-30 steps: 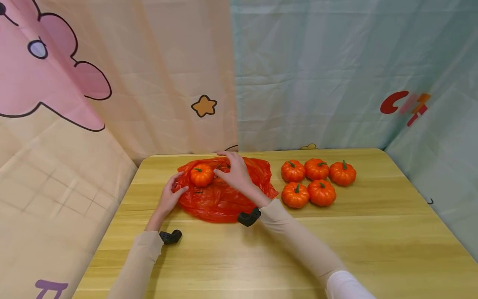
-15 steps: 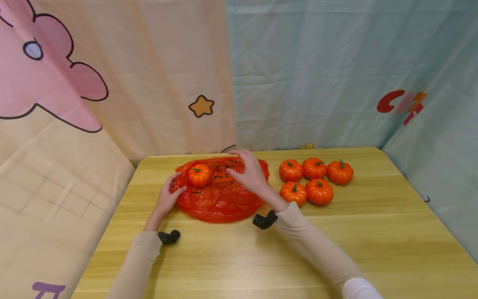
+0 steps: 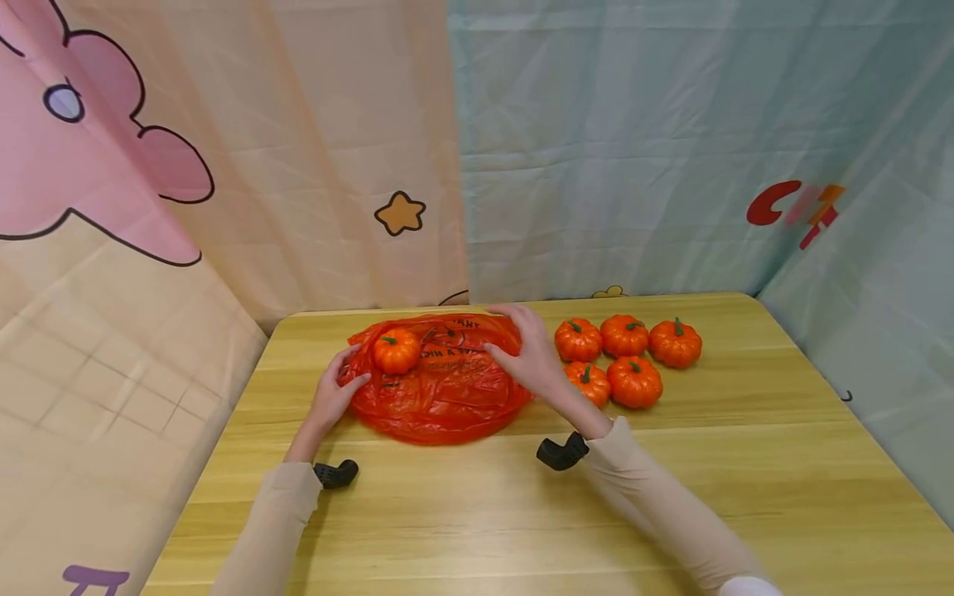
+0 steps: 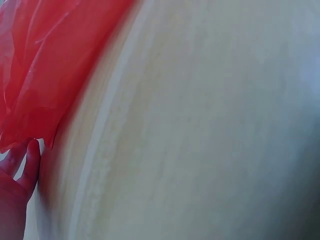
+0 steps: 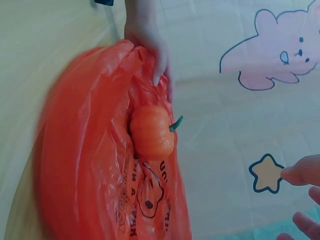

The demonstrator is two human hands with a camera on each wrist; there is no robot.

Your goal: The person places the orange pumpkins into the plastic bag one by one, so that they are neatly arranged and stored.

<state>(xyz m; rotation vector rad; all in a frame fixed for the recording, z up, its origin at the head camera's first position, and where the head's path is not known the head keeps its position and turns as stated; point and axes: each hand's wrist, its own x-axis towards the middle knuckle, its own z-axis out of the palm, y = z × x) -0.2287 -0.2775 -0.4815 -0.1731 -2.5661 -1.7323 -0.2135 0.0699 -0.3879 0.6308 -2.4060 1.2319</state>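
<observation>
A small orange pumpkin point(image 3: 397, 352) with a green stem lies on the left part of a red plastic bag point(image 3: 447, 414). Thumb and fingers of my left hand point(image 3: 334, 389) hold the bag's left edge; in the left wrist view, that hand's fingertips point(image 4: 33, 150) meet the bag's edge. Over the bag's right side is my right hand point(image 3: 532, 356), thumb and fingers spread apart with nothing between them. Just right of it several more pumpkins point(image 3: 635, 382) stand in a cluster, one partly hidden behind the wrist. The right wrist view shows the bagged pumpkin point(image 5: 151, 132) beside black print.
The wooden table point(image 3: 447, 513) ends at the back against a printed curtain point(image 3: 358, 165), with more cloth at both sides. A black wrist device point(image 3: 562, 452) sits on the right wrist and another point(image 3: 337, 474) on the left.
My right hand has moved right, away from the pumpkin on the bag and toward the cluster, uncovering the bag's print. My left hand has stayed at the bag's left edge.
</observation>
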